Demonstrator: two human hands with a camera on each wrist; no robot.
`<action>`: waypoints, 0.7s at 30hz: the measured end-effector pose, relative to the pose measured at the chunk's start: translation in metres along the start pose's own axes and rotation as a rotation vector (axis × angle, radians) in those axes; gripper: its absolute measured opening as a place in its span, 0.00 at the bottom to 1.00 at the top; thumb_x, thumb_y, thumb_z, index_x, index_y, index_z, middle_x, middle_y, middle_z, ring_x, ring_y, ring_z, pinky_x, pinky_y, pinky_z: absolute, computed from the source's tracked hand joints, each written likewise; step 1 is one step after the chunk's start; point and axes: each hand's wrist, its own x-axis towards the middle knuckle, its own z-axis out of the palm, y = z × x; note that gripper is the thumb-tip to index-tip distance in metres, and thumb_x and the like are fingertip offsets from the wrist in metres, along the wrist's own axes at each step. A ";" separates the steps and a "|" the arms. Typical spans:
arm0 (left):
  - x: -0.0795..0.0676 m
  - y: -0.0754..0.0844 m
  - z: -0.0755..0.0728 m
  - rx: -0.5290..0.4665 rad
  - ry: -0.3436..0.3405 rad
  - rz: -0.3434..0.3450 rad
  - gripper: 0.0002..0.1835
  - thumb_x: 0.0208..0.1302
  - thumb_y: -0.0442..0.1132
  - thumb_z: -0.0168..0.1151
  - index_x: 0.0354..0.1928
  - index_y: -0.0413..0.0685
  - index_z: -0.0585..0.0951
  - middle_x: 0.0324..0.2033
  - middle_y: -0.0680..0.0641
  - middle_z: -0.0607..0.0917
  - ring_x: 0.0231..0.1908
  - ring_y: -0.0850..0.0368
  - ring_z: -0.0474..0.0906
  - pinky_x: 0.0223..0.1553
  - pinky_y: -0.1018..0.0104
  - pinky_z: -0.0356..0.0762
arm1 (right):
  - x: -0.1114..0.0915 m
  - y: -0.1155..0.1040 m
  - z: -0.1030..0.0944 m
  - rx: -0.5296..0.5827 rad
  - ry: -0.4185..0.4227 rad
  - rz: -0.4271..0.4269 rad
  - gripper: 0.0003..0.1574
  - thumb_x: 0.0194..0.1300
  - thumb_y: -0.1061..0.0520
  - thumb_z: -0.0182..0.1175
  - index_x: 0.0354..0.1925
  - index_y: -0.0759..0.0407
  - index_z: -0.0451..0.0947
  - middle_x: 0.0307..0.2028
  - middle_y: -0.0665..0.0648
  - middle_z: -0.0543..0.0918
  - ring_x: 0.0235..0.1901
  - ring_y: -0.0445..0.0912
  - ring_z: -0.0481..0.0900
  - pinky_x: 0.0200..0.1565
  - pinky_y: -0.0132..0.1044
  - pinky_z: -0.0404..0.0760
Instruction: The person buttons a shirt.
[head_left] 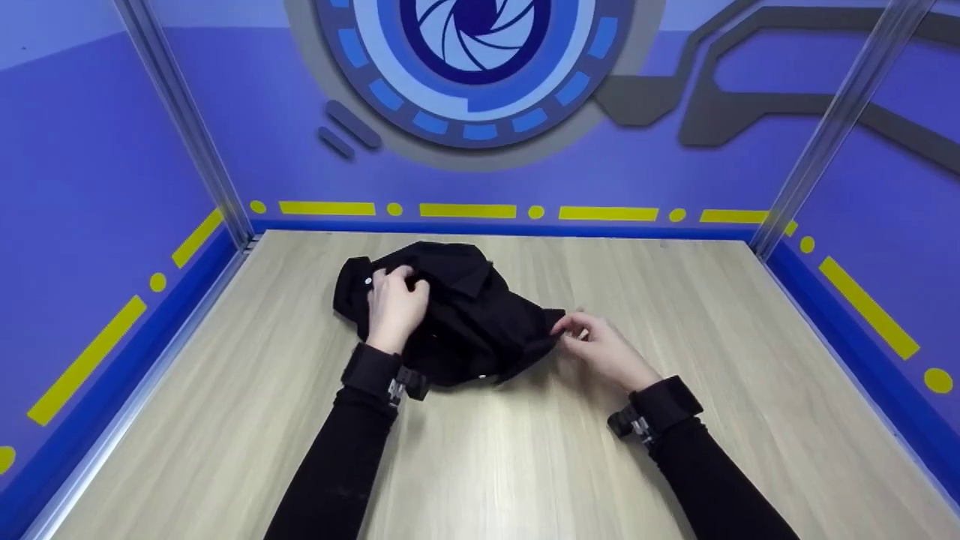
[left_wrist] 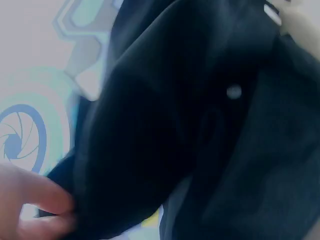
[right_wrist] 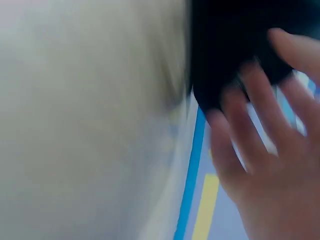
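Observation:
A crumpled black garment [head_left: 480, 322] with pale round buttons lies bunched on the table, partly raised off it. My left hand [head_left: 397, 300] grips the cloth at its left part, fingers bent; in the left wrist view, the left hand's fingertips [left_wrist: 55, 200] pinch a fold of the garment [left_wrist: 145, 125]. At the garment's right corner, my right hand [head_left: 604, 349] pinches the edge between thumb and fingers. The right wrist view is blurred, with the right hand [right_wrist: 270, 165] against the dark cloth [right_wrist: 225, 45]. Folds hide how the garment is laid.
The light wood table [head_left: 480, 480] extends on all sides of the garment. Blue walls [head_left: 97, 187] with yellow markings enclose it at the back, left and right. Metal posts [head_left: 195, 142] stand at the back corners. Both wrists carry black straps with small cameras.

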 end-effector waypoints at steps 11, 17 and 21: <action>-0.034 0.036 0.018 -0.077 -0.351 0.780 0.31 0.62 0.58 0.62 0.64 0.56 0.70 0.64 0.52 0.74 0.67 0.57 0.65 0.68 0.61 0.61 | 0.002 -0.023 0.005 0.016 0.280 -0.145 0.05 0.66 0.53 0.62 0.41 0.49 0.79 0.37 0.47 0.83 0.44 0.42 0.77 0.53 0.38 0.71; -0.044 0.057 0.024 0.005 -0.516 0.976 0.30 0.60 0.61 0.63 0.62 0.58 0.74 0.58 0.58 0.78 0.62 0.63 0.71 0.70 0.56 0.57 | 0.000 -0.032 0.004 0.022 0.277 -0.161 0.05 0.67 0.61 0.60 0.42 0.56 0.80 0.36 0.52 0.85 0.37 0.42 0.80 0.39 0.29 0.77; -0.045 0.062 0.023 0.101 -0.498 0.988 0.18 0.64 0.60 0.59 0.49 0.60 0.78 0.42 0.65 0.82 0.49 0.69 0.77 0.72 0.54 0.53 | 0.001 -0.034 0.005 0.037 0.229 -0.180 0.05 0.67 0.57 0.61 0.41 0.57 0.80 0.36 0.54 0.86 0.36 0.43 0.81 0.37 0.29 0.78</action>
